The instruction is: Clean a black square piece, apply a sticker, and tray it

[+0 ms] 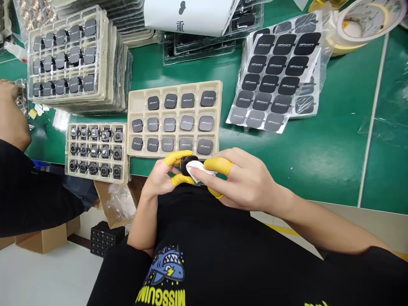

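Note:
Between yellow-cotted fingers, my left hand (163,175) grips a small black smartwatch body (185,165) by its edges. A folded white wipe (198,168) is pinched in my right hand (245,178) and lies against the watch's face. Yellow finger cots cover fingertips of both hands. Just beyond them sits a cream tray (175,111) of square pieces with a HiFuture label, its far left pocket bare. Left of it, another tray (127,163) carries several watch bodies with their round undersides up.
Tall stacked trays (66,55) stand at the back left. Sheets of black HiFuture stickers (269,83) lie right, near tape rolls (366,21). White paper (188,15) tops trays at the back. A co-worker's arm (14,114) reaches in from the left. Below is an open cardboard box (105,204).

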### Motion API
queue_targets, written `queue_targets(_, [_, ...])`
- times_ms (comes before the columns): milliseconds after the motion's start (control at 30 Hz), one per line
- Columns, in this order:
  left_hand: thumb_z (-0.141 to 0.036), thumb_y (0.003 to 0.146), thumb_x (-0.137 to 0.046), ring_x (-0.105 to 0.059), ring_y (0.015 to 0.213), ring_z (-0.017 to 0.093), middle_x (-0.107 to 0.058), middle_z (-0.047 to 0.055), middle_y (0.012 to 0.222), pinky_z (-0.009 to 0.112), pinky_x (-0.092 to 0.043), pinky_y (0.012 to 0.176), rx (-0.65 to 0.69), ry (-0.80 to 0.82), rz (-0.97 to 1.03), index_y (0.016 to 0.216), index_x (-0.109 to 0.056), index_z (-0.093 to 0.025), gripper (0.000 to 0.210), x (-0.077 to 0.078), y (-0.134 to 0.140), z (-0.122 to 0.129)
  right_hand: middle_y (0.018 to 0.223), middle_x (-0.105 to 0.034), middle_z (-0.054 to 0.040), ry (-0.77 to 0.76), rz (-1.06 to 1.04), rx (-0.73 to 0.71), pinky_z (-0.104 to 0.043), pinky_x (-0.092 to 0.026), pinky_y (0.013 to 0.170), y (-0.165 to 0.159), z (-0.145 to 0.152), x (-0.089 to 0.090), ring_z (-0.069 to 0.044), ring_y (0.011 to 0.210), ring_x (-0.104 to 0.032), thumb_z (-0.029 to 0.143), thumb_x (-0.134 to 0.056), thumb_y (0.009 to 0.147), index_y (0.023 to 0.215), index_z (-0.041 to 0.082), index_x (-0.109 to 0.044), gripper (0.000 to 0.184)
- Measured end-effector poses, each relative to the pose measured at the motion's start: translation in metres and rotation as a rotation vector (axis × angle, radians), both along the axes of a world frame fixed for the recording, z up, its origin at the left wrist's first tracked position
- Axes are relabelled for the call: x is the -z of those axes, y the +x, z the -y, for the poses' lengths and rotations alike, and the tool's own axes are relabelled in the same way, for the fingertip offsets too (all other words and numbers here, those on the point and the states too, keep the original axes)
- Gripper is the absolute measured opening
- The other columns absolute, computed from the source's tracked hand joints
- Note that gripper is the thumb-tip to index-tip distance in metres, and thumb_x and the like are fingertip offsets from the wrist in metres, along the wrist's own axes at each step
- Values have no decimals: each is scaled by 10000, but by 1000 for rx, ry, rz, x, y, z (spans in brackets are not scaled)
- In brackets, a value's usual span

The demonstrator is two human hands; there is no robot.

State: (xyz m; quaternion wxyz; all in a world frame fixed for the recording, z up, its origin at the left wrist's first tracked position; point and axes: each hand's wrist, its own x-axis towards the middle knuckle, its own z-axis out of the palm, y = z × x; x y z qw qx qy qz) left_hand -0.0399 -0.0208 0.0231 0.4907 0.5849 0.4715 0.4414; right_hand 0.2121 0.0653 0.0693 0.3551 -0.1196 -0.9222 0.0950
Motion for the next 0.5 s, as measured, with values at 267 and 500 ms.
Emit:
queue_targets(267, [-524, 887, -954, -787, 760, 134, -851, 43, 990, 183, -664, 697, -9, 67, -84, 1463, -746, -221, 684, 5, -5, 1, 943, -726, -64, 9, -30, -50, -371, -496, 730, -2, 8, 15, -221, 925, -652, 80, -669, 1054, 1346, 133, -763, 311])
queue_targets(500, [-603, 838, -967, -820, 703, 196, -864, 58, 1034, 277, -706, 599, -123, -116, 192, 1420, -760, -269, 702, 16, -4, 12, 818, -699, -34, -30, 54, 133, -356, -508, 620, 48, 9, 37, -226, 751, -639, 71, -607, 1010, 1405, 247, -740, 453])
